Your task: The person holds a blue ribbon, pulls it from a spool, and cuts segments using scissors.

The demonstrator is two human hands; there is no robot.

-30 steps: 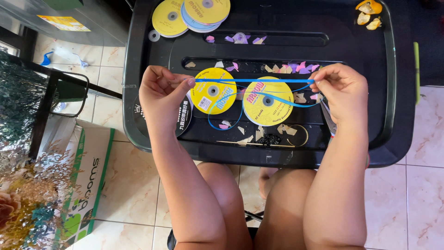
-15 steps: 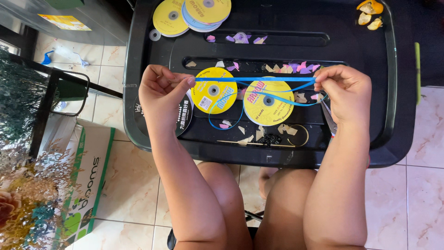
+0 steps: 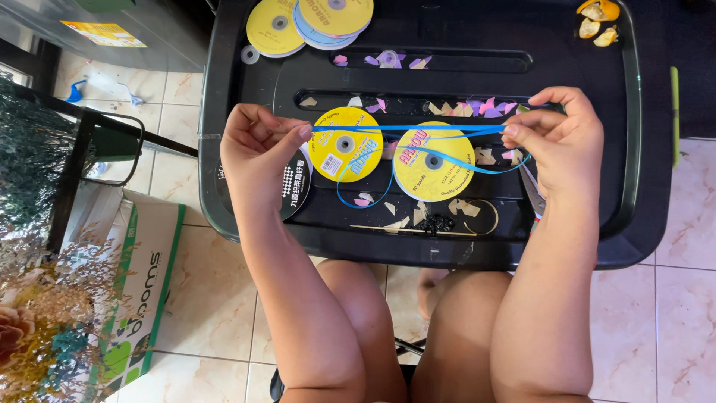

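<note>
Blue ribbon point(image 3: 406, 128) stretched taut and level between both hands, above a black tray point(image 3: 634, 186). Left hand point(image 3: 257, 149) at the tray's left part, fingers curled in, thumb and forefinger pinched on the ribbon's left end. Right hand point(image 3: 563, 138) at the tray's right part, fingertips closed on the other end, remaining fingers bent above. More of the same ribbon hanging in loose loops: one curve dropping from the right hand across the right spool, another curling down between the two spools toward the tray floor.

Two yellow spools point(image 3: 434, 160) flat on the tray just under the taut ribbon, side by side, close together; whether touching, cannot tell. Round black disc point(image 3: 297, 186) partly hidden beneath the left hand. Purple and cream paper scraps point(image 3: 477, 108) scattered along a groove behind the spools, more scraps in front of them. Thin gold ring point(image 3: 483, 216) near the tray's front edge, just beside a small dark clump.

Stack of spools point(image 3: 309, 22), yellow and pale blue, at the tray's far left corner, a small white ring just beside it. Orange peel point(image 3: 597, 19) at the far right corner.

Bare knees below the tray. Tiled floor point(image 3: 671, 313). Green-and-white box point(image 3: 142, 291) to the left, dried flowers point(image 3: 37, 336) near it.
</note>
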